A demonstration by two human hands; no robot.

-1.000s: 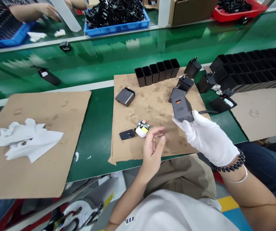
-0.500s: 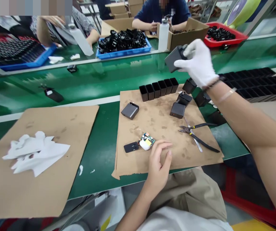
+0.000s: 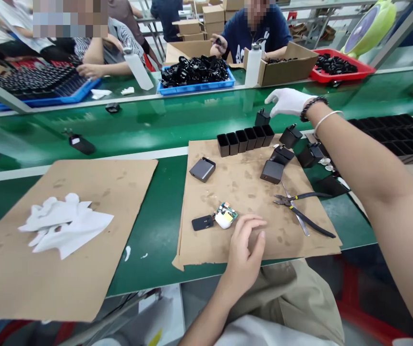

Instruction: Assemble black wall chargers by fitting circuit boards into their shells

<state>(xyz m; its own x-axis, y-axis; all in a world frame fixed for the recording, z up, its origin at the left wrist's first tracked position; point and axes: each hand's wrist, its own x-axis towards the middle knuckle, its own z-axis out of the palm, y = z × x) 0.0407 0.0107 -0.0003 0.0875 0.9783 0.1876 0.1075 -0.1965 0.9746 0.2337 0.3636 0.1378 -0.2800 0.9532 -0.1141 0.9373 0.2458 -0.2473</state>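
My gloved right hand [image 3: 288,102] reaches out over the green conveyor belt [image 3: 177,120]. Its fingers are spread, with the fingertips at the top of a dark charger housing [image 3: 262,118] that stands on the belt behind a row of black shells [image 3: 244,139]. My bare left hand [image 3: 246,247] rests on the brown cardboard sheet [image 3: 242,187], fingers loosely curled and empty. It lies just right of a small circuit board with a white part [image 3: 225,216] and a black faceplate [image 3: 202,222].
Pliers [image 3: 302,211], a grey charger [image 3: 202,169] and black chargers [image 3: 272,171] lie on the sheet. Trays of black shells [image 3: 390,129] stand at the right. White tissue [image 3: 66,225] lies on a second cardboard at the left. People work across the belt by a blue bin [image 3: 195,72].
My right hand carried the dark charger up from near my body, out over the belt, and set it down behind the shell row. The pliers came into view. My left hand hardly moved.
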